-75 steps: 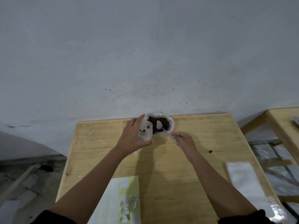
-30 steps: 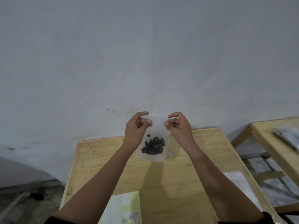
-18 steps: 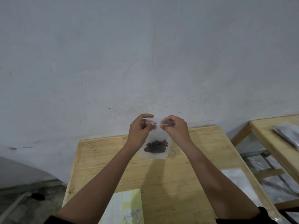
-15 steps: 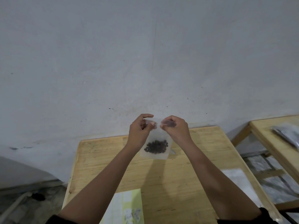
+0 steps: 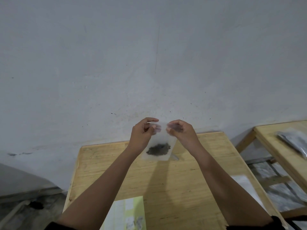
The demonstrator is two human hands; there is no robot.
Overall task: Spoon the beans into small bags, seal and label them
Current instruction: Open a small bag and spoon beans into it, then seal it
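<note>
1. My left hand pinches the top edge of the small bag on its left side. My thumb and fingers are curled on the edge.
2. My right hand pinches the same top edge on the right side. The fingers are curled tight there too.
3. My two hands are close together, with only a little bit of the bag's top showing between them.
4. The small bag is see-through and hangs down from my fingers. It is up in the air, over the far part of the table and in front of the grey wall.
5. The beans sit in a dark pile at the bottom of the bag. They look blurry.
6. I cannot tell if the top of the bag is sealed.
7. A small grey thing pokes out from behind the bag's lower right corner. I cannot tell what it is.
8. A sheet of labels, green and white, lies on the near edge of the table, between my arms.
9. Some clear plastic lies flat on the right side of the table.
10. A second table stands off to the right, with a shiny grey packet on it.
</note>
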